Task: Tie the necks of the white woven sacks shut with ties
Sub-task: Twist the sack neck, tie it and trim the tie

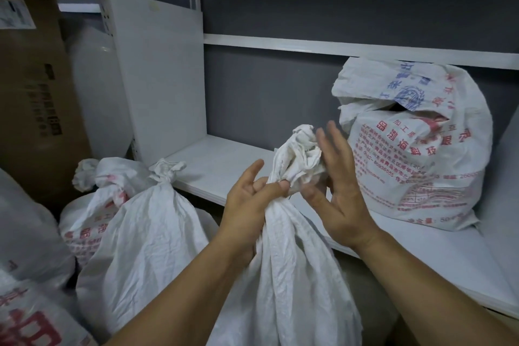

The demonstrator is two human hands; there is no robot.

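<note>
A white woven sack (289,270) stands in front of me, its neck (280,199) gathered and its crumpled top (300,154) sticking up. My left hand (252,199) grips the neck from the left, thumb pressed on the gathered cloth. My right hand (337,185) is just right of the crumpled top, fingers spread and blurred, holding nothing I can see. A thin dark tie end (289,197) peeks out at the neck. To the left, two more sacks (146,222) (92,199) stand with bunched necks.
A printed sack (415,154) with an open, folded-over top sits on the white lower shelf (213,166) at right. Cardboard boxes (31,98) are stacked at left. Another sack (25,309) lies at bottom left. A grey wall backs the shelving.
</note>
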